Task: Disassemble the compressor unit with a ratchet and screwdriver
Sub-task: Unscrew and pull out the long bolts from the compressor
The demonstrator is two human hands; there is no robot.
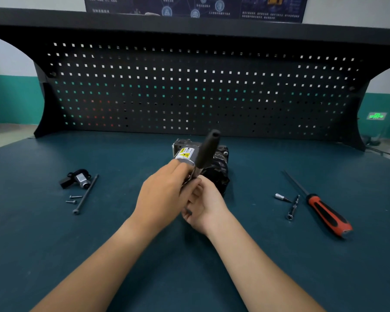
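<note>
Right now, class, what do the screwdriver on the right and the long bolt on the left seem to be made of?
Screwdriver: handle looks like matte red plastic with black, probably rubbery, grip panels; its thin shaft looks like dark metal. Long bolt: likely steel, dull grey, with a paler glint at the head.

head view | forward-down | close above workbench (54, 244) | pegboard (189, 91) behind
</note>
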